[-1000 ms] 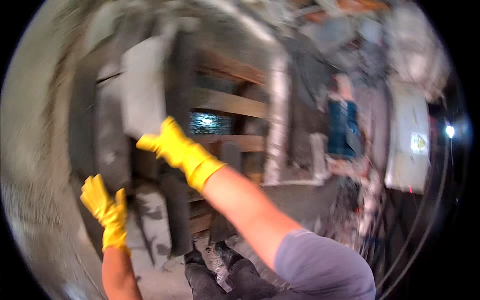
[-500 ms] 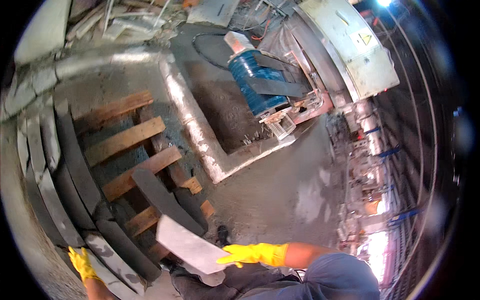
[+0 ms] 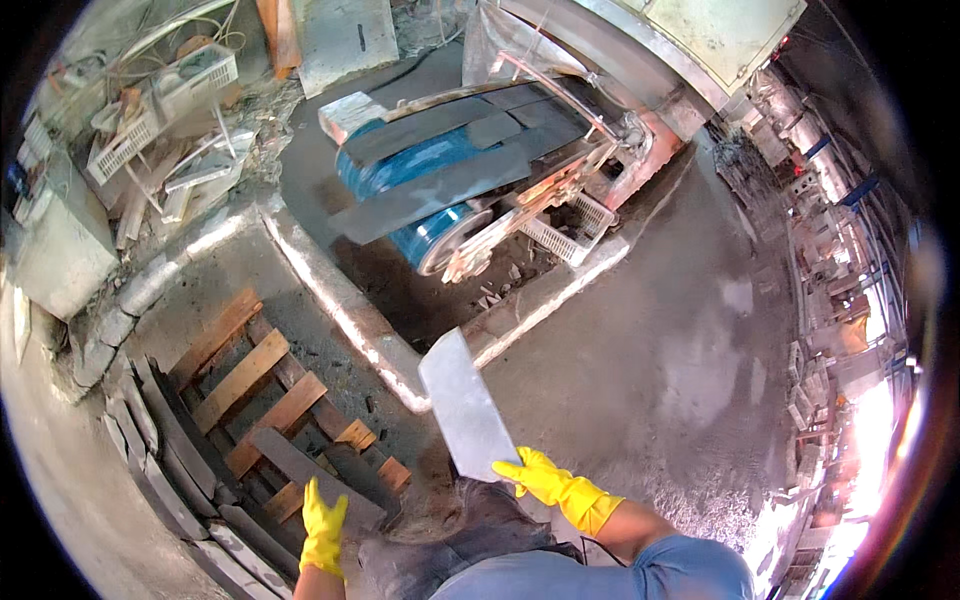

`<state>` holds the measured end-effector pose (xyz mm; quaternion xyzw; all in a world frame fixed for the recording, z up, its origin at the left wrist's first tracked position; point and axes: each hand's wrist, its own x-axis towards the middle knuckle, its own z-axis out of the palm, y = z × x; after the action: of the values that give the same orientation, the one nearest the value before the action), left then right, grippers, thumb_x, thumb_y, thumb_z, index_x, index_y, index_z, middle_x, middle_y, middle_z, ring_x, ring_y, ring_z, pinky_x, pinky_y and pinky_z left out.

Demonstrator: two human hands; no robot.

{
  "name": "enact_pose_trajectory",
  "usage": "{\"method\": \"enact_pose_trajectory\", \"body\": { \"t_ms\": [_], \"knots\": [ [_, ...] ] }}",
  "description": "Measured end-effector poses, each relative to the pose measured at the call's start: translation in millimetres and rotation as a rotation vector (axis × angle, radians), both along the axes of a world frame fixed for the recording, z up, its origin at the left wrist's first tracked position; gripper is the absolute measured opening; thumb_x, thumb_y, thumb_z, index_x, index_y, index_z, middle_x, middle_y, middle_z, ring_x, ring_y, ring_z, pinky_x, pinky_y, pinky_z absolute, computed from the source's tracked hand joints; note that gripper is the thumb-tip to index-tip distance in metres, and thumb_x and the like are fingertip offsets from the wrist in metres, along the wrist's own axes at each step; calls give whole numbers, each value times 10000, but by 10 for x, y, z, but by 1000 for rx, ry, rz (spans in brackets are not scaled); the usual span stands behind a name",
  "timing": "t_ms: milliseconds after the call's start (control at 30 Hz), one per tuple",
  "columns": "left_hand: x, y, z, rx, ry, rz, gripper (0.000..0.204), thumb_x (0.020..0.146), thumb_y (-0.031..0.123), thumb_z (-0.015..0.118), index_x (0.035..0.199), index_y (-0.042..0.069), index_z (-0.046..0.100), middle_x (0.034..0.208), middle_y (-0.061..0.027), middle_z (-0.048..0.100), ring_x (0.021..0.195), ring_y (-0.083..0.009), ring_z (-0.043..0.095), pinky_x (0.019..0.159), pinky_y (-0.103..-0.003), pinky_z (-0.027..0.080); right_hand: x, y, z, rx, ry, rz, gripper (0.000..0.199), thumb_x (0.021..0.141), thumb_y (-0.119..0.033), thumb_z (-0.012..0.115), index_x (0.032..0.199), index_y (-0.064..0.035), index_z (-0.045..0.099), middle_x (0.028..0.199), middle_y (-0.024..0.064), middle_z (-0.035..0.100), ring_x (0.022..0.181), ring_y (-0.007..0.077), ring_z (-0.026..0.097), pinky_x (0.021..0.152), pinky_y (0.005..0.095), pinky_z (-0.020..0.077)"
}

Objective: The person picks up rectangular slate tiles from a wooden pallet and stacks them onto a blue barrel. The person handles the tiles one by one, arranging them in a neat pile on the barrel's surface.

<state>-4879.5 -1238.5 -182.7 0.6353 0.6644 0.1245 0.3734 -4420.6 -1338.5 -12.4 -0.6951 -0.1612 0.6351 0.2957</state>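
the left hand (image 3: 322, 535) and the right hand (image 3: 545, 480) wear bright yellow gloves (image 3: 575, 495), smooth and rubbery-looking, lightly wrinkled, with cuffs (image 3: 600, 510) that reach past the wrists. the shirt (image 3: 520, 578) is a soft blue-grey, its right sleeve (image 3: 690, 568) short. the trousers (image 3: 430, 552) are dark grey, creased and loose-looking.
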Motion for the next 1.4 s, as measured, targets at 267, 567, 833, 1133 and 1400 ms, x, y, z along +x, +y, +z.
{"method": "enact_pose_trajectory", "body": {
  "t_ms": [267, 567, 833, 1133, 1400],
  "knots": [
    [2097, 2517, 786, 486, 81, -326, 1085, 702, 337, 954, 1612, 55, 434, 1605, -309, 465, 1455, -474, 478, 1209, -515, 398, 1255, 581, 160, 199, -30, -268, 368, 979, -409, 801, 1086, -70, 704, 818, -28, 642, 617, 81, 577, 551, 284, 527],
    [3369, 4458, 1294, 317, 491, -579, 1444, 608, 527, 980, 1728, 155, 147, 1731, -274, 255, 1606, -453, 242, 1309, -570, 164, 1823, 1855, 267, 291, -30, -450, 292, 997, -347, 794, 1069, -79, 703, 801, -17, 661, 601, 93, 596, 553, 289, 527],
    [3889, 5388, 960, 389, 351, -879, 1454, 522, 554, 1001, 1692, 123, 252, 1660, -278, 365, 1508, -504, 379, 1256, -631, 245, 2056, 2759, 623, 116, -54, -501, 255, 1006, -331, 787, 1051, -93, 708, 795, -27, 668, 603, 78, 591, 543, 271, 511],
    [3992, 5258, 1394, 399, 158, -770, 1211, 505, 449, 976, 1566, 129, 489, 1329, -242, 585, 1146, -433, 614, 941, -550, 499, 1957, 3326, 971, 11, -18, -652, 182, 1016, -301, 778, 1050, -130, 725, 818, -45, 681, 621, 67, 591, 541, 261, 502],
    [4112, 5061, 1536, 309, 245, -699, 1208, 489, 456, 973, 1571, 195, 503, 1351, -231, 583, 1168, -427, 610, 945, -553, 497, 2012, 2952, 1219, -106, 40, -656, 223, 1019, -309, 767, 1066, -93, 734, 859, -22, 685, 669, 101, 606, 561, 282, 508]
  ]
}}
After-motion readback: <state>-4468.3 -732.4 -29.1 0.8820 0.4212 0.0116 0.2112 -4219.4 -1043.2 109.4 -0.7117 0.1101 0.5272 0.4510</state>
